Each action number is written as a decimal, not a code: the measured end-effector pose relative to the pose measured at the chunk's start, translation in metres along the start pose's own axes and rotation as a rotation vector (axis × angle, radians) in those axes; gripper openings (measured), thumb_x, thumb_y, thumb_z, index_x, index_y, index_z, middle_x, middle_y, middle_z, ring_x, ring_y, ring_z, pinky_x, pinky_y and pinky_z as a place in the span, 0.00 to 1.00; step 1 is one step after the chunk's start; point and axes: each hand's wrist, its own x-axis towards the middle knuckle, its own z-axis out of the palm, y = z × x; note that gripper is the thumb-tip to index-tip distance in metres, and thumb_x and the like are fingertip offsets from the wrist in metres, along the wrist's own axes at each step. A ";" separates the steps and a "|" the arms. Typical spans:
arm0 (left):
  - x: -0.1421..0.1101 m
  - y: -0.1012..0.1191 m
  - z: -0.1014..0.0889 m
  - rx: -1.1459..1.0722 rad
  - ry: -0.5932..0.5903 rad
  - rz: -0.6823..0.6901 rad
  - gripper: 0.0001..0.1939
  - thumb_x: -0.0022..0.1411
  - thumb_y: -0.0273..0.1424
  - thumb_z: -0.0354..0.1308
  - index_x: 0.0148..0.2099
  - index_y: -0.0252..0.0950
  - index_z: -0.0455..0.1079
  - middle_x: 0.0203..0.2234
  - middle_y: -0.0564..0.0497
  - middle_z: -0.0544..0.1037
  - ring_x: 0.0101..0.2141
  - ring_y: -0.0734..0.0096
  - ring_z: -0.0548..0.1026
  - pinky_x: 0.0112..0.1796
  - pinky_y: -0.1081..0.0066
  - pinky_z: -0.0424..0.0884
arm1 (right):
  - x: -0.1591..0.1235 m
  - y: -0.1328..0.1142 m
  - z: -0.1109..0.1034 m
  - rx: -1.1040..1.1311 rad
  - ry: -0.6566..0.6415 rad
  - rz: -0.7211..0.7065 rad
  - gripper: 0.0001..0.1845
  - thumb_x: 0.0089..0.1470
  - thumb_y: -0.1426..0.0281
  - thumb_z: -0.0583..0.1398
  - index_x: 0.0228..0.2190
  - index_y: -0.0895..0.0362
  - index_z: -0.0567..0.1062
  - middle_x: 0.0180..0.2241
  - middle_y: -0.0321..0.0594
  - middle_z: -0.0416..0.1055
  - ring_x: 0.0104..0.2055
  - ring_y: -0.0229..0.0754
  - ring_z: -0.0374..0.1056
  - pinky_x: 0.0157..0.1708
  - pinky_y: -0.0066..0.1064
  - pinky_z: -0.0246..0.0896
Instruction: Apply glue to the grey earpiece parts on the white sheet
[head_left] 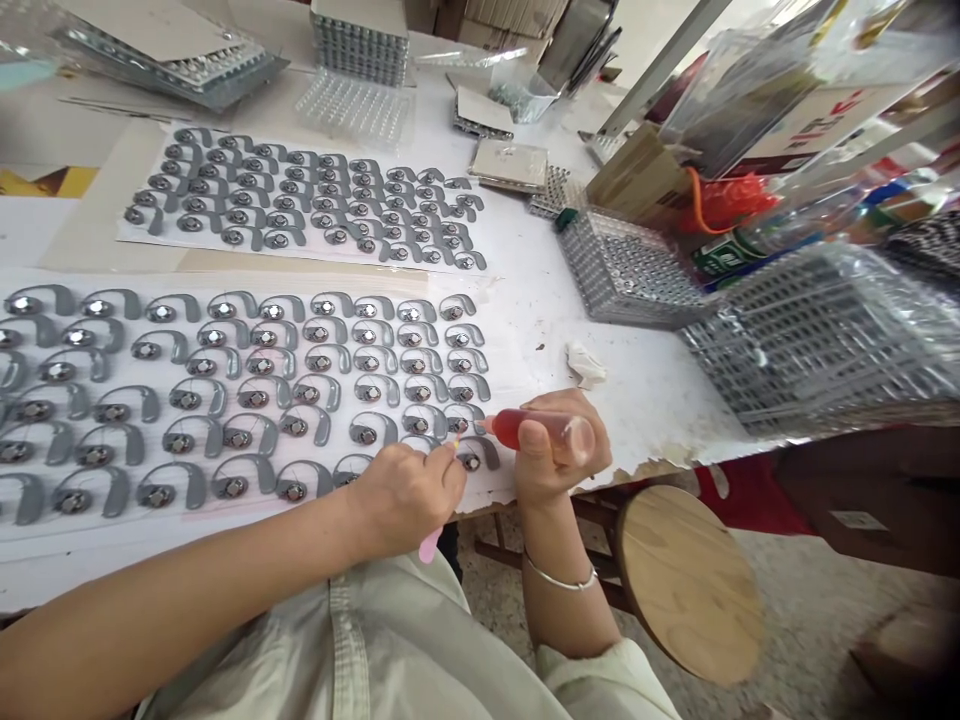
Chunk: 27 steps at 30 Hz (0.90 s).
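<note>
My right hand [559, 450] is wrapped around a syringe [540, 430] of red liquid, its narrow tip pointing left. That tip is at the parts in the right end column of the near sheet. My left hand [401, 495] is closed on a slim pink-handled tool [430, 545]; a small yellowish tip shows past the fingers, close to the syringe tip. Its exact kind is hidden by the hand. Grey curved hook-shaped parts [251, 435], each with a round metallic piece and fine wires, lie in rows on the near white sheet [510, 375].
Behind lies a second sheet of similar parts [300, 200]. Clear plastic trays [622, 265] and a stacked set of trays [825, 340] stand on the right. A crumpled tissue [585, 365] rests near my right hand. A round wooden stool [690, 585] is below the table edge.
</note>
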 end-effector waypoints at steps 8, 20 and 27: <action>-0.003 0.000 0.002 0.036 -0.043 0.014 0.06 0.58 0.21 0.49 0.33 0.30 0.67 0.30 0.42 0.78 0.17 0.70 0.72 0.15 0.71 0.67 | 0.001 -0.001 0.001 -0.008 -0.031 -0.021 0.07 0.51 0.67 0.63 0.29 0.56 0.71 0.22 0.35 0.67 0.24 0.39 0.63 0.23 0.34 0.58; -0.001 0.000 0.000 0.011 -0.043 0.011 0.08 0.58 0.19 0.47 0.34 0.29 0.67 0.28 0.43 0.77 0.19 0.68 0.74 0.16 0.70 0.68 | -0.003 0.000 -0.002 -0.109 -0.048 -0.123 0.09 0.51 0.65 0.63 0.29 0.56 0.70 0.23 0.35 0.68 0.24 0.39 0.64 0.22 0.34 0.60; -0.003 -0.002 0.005 -0.022 0.010 -0.028 0.09 0.62 0.23 0.47 0.31 0.32 0.66 0.22 0.50 0.72 0.17 0.71 0.70 0.14 0.71 0.60 | -0.004 0.000 -0.004 -0.081 -0.054 -0.116 0.09 0.50 0.66 0.64 0.28 0.56 0.70 0.23 0.35 0.68 0.25 0.38 0.63 0.22 0.33 0.59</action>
